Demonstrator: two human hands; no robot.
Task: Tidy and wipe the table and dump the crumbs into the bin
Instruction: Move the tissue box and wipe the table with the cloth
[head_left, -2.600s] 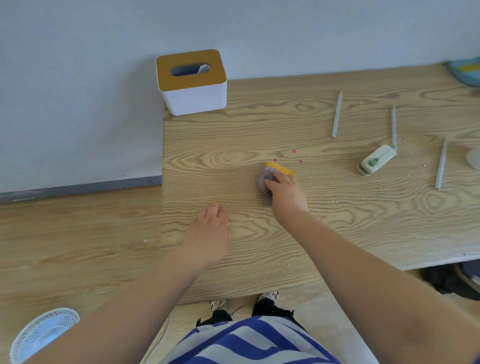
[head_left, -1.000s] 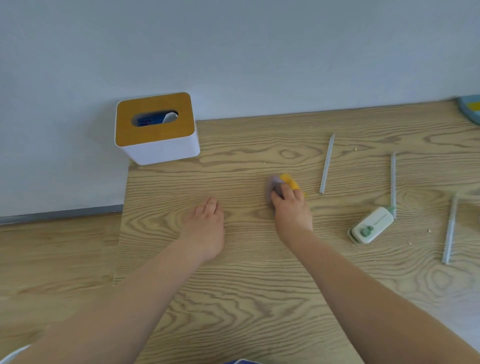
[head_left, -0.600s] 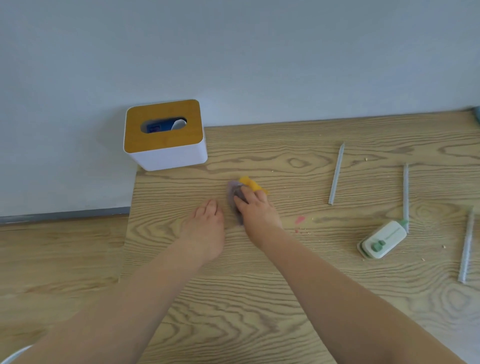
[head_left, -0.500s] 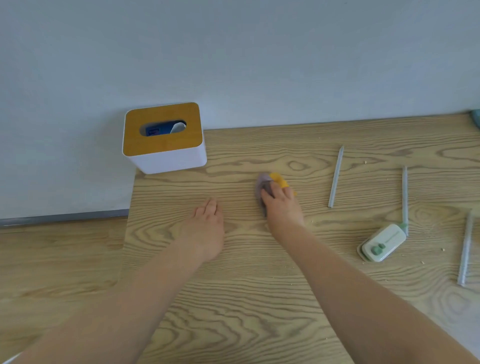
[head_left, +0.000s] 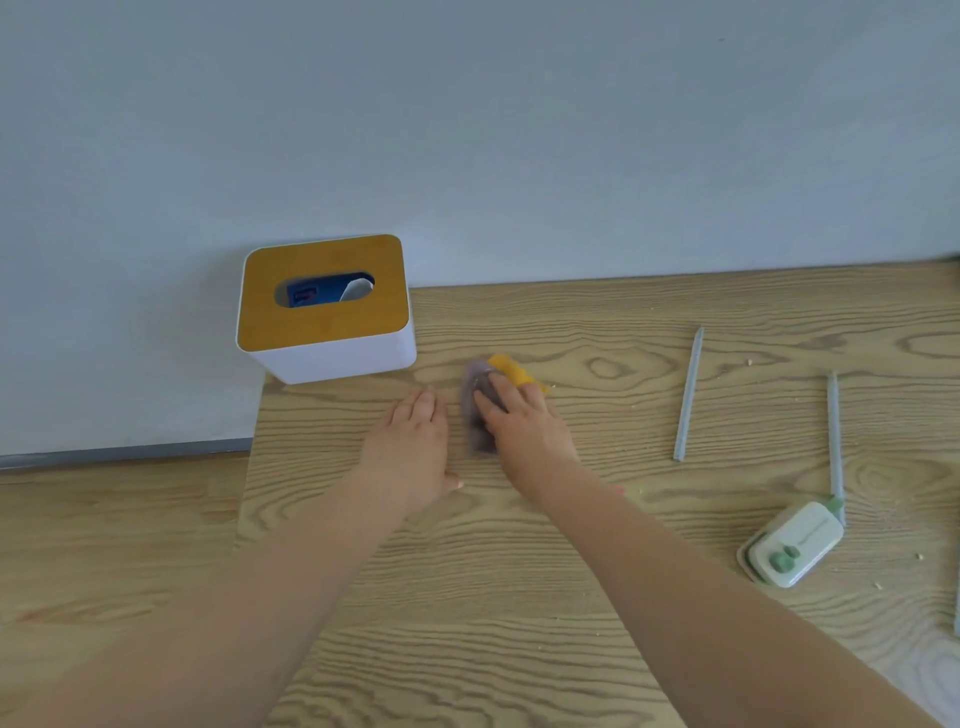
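My right hand (head_left: 524, 421) presses a small purple-and-yellow cleaning cloth (head_left: 480, 402) flat on the wooden table (head_left: 519, 597), left of the table's middle. The cloth is motion-blurred and mostly under my fingers. My left hand (head_left: 410, 447) lies palm down on the table just left of the cloth, fingers together, holding nothing. Small crumbs (head_left: 917, 557) are scattered on the right part of the table. No bin is in view.
A white tissue box with a wooden lid (head_left: 324, 306) stands at the table's back left corner against the wall. Two grey pencils (head_left: 687, 395) (head_left: 834, 431) and a white-green correction tape (head_left: 792, 543) lie to the right. The table's left edge drops to a wood floor.
My right hand has slid the cloth left, close beside my left hand. The left hand has stayed in place. The view has shifted slightly.
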